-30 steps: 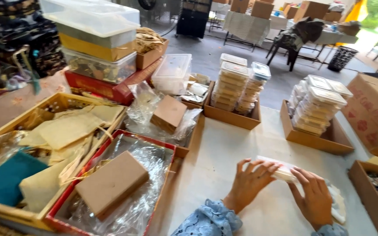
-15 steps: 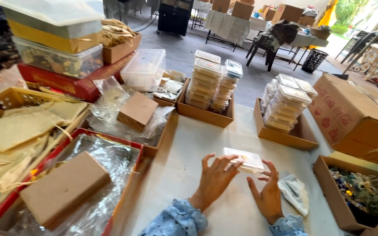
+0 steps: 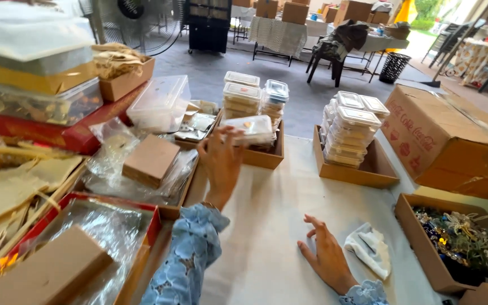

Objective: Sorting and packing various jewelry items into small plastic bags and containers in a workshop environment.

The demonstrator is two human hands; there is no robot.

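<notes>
Since the earlier frame the left hand (image 3: 221, 161) has lifted the small clear lidded container (image 3: 251, 130) off the white table (image 3: 266, 226) and carried it up toward 12 o'clock, while the right hand (image 3: 327, 257) has let go of it and stays low on the table.

The left hand's fingers are curled around the left end of the container and grip it; the container hangs in the air just in front of a shallow cardboard tray (image 3: 261, 157) that holds stacks of similar lidded containers (image 3: 242, 96). The right hand lies on the table at about 5 o'clock, fingers loosely spread and holding nothing. Just beside it, at 3 o'clock from it, lies a crumpled white cloth (image 3: 371, 248).

At 2 o'clock from the held container a second cardboard tray (image 3: 368, 172) carries another stack of containers (image 3: 350, 127). At 9 o'clock from the left hand a brown flat box (image 3: 151, 160) rests on clear plastic wrap.
</notes>
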